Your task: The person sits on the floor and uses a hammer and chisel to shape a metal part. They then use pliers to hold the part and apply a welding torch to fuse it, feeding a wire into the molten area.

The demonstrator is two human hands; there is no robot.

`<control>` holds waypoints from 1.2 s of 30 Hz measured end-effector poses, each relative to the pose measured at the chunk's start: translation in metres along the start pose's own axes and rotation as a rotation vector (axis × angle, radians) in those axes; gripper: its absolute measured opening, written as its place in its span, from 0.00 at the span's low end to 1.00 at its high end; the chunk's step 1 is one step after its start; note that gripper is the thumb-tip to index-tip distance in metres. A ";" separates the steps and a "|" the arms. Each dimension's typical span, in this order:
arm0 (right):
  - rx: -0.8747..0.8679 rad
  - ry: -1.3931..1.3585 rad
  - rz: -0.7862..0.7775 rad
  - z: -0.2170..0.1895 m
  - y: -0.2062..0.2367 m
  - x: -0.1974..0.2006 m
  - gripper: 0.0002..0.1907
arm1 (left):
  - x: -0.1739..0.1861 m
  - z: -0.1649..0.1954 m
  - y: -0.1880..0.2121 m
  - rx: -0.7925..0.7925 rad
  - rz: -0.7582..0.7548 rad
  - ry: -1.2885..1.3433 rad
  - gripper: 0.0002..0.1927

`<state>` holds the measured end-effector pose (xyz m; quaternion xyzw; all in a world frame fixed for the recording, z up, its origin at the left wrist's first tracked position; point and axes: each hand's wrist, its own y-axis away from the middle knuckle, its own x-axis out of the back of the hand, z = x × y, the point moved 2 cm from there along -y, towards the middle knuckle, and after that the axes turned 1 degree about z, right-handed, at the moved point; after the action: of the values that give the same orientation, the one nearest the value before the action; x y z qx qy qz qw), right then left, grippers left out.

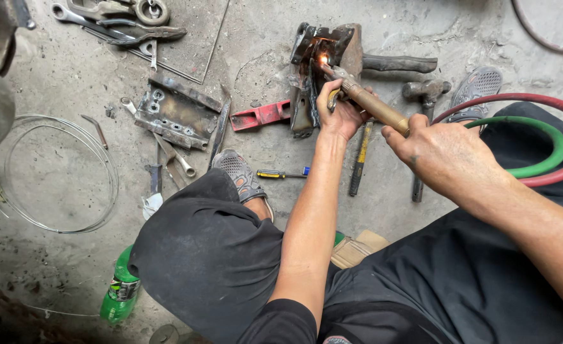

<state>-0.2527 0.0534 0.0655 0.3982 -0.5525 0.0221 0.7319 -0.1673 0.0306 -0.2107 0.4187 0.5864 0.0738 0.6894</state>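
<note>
Both hands gripping brass cutting torch (373, 105): left hand (340, 113) near tip, right hand (443, 156) at handle. Flame lit on rusty steel bracket (319, 60); cut barely begun.

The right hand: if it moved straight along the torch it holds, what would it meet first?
The right hand grips the brass torch, which points up-left. Going on that way, it would first meet the left hand, which also holds the torch, before the rusty metal part at the flame.

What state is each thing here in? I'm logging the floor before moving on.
Torch: lit, flame on the metal bracket.
Left hand: gripping the torch front.
Right hand: gripping the torch rear.
Green bottle: lying down.
Wire coil: flat, loose.
</note>
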 end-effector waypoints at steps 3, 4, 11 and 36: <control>0.004 0.034 -0.008 0.000 0.002 -0.001 0.26 | -0.001 0.001 0.001 0.005 -0.006 0.000 0.28; 0.009 0.035 0.002 0.001 0.002 -0.001 0.26 | -0.001 0.001 0.001 0.009 -0.009 -0.001 0.28; 0.024 0.123 0.012 -0.001 0.002 -0.006 0.28 | 0.002 0.000 -0.002 0.021 -0.019 0.008 0.30; -0.002 0.054 -0.028 0.002 0.001 -0.007 0.29 | -0.002 0.002 0.001 0.012 -0.024 0.024 0.30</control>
<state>-0.2569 0.0556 0.0601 0.4045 -0.5268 0.0220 0.7473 -0.1658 0.0294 -0.2085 0.4148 0.6000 0.0672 0.6808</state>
